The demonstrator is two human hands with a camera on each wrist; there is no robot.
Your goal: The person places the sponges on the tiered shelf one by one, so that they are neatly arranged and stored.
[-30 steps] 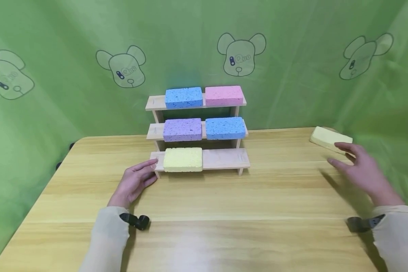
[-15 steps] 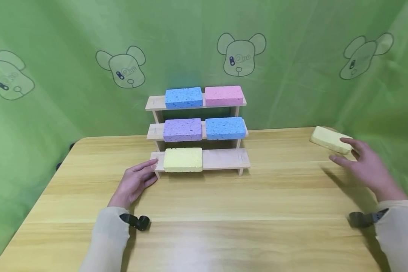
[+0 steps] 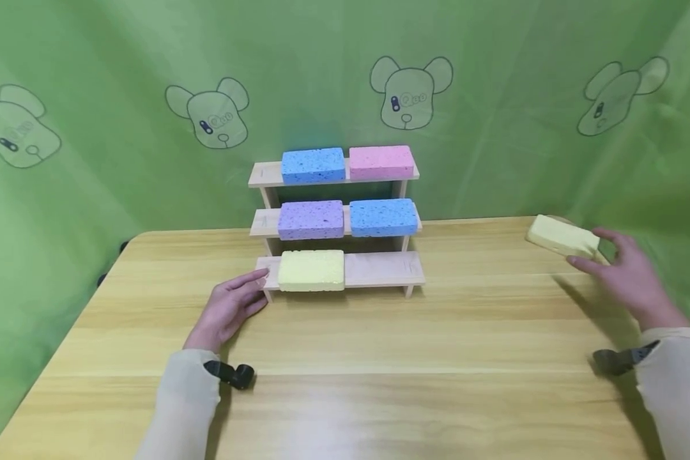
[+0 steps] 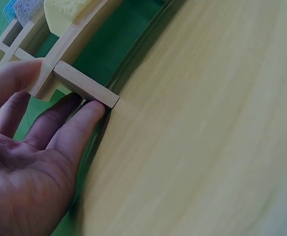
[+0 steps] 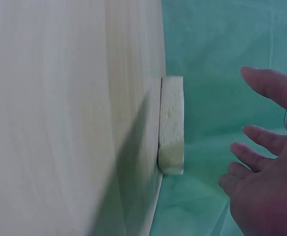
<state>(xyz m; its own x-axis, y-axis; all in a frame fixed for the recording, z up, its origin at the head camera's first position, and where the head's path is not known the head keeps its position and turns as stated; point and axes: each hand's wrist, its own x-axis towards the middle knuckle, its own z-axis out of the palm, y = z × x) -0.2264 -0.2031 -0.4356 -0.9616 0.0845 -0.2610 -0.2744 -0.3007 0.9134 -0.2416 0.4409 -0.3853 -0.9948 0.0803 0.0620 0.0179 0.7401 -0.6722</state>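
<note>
My left hand (image 3: 224, 313) holds the left end of the lowest tier of a three-tier wooden shelf stand (image 3: 382, 268). In the left wrist view the thumb lies over the board and the fingers (image 4: 91, 120) reach under it beside the leg. A pale yellow sponge (image 3: 558, 235) lies flat near the table's back right corner. Just in front of its right end hovers my right hand (image 3: 632, 281), thumb and fingers spread. The right wrist view shows that hand apart from the yellow sponge (image 5: 172, 125).
On the top tier are a blue sponge (image 3: 313, 165) and a pink sponge (image 3: 381, 162). A purple sponge (image 3: 310, 220) and another blue sponge (image 3: 383, 217) occupy the middle tier. Another yellow sponge (image 3: 310, 269) lies on the lowest tier. A green curtain (image 3: 494, 128) closes off the back.
My right hand has shifted slightly right and back, its thumb and fingertips now around the near right end of the yellow sponge in the head view. The left hand keeps its place on the stand.
</note>
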